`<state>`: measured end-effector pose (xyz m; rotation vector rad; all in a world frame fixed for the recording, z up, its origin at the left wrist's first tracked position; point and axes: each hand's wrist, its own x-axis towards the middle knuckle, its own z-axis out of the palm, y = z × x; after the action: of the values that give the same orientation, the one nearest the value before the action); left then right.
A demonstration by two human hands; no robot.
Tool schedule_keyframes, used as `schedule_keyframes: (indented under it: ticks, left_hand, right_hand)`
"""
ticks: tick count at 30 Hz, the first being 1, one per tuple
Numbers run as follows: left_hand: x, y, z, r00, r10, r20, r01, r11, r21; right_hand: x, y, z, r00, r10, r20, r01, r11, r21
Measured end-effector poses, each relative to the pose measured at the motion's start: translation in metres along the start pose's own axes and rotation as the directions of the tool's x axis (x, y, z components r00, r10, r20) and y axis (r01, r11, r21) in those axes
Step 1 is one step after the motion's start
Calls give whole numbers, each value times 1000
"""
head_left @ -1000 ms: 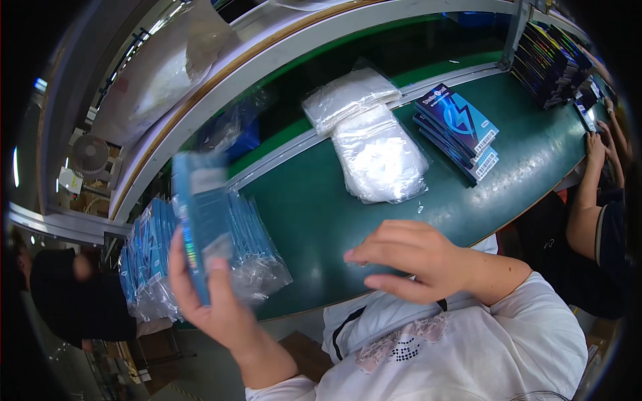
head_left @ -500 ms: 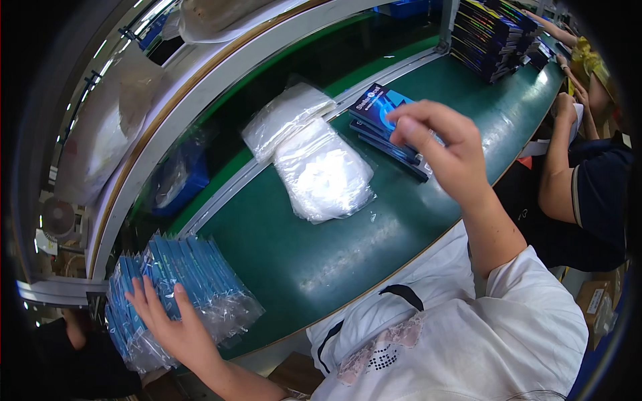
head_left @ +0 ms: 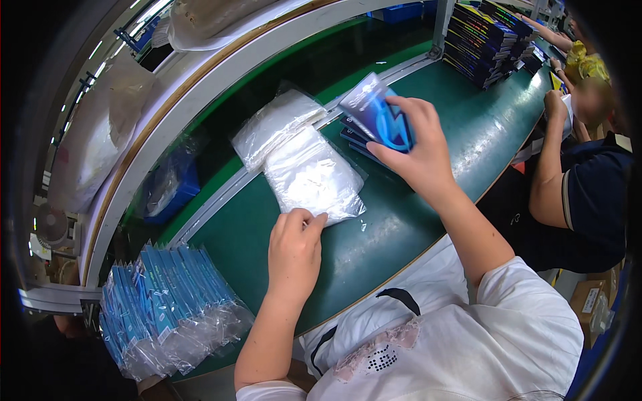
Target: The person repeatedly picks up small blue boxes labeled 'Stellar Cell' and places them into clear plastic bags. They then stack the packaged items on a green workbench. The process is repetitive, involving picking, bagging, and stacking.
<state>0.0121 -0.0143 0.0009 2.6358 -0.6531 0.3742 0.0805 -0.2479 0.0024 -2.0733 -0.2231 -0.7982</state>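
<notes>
My right hand (head_left: 428, 150) grips a flat dark-blue box (head_left: 374, 110) by its edges, thumb on the near side and fingers on the far side. The box is tilted up above a low stack of similar boxes (head_left: 354, 135). At the near edge of a pile of clear plastic bags (head_left: 309, 170), my left hand (head_left: 294, 250) is closed, fingertips pinching the edge of a bag. Another pile of clear bags (head_left: 275, 127) lies just behind, partly under the first. To the left stands a row of bagged blue boxes (head_left: 177, 284).
A tall stack of dark boxes (head_left: 478, 43) stands at the far right of the green table (head_left: 374, 244). Co-workers (head_left: 582, 184) sit along the right side. Behind the table run a metal rail (head_left: 210, 207) and a blue bin (head_left: 175, 194).
My left hand has moved from the bagged row at the left to the clear bags. My right hand has taken hold of a box and tilted it up off the stack.
</notes>
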Motion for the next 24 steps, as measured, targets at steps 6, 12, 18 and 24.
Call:
schedule_keyframes:
  ticks: [6,12,18,24]
  left_hand:
    - [-4,2,0,969,-238,-62,208,927,-311]
    - [-6,2,2,960,-266,-86,216,900,-378]
    - [-6,2,-4,954,-296,-42,249,864,-438]
    - [-18,-3,-10,836,-538,103,472,611,-636]
  right_hand:
    - [-37,-15,-34,557,275,783,-815,2,579]
    - [-76,-23,-22,330,-5,944,-916,-244,319]
    - [-70,-22,4,311,-34,950,-936,-183,300]
    - [-70,-22,-3,360,115,926,-928,-53,368]
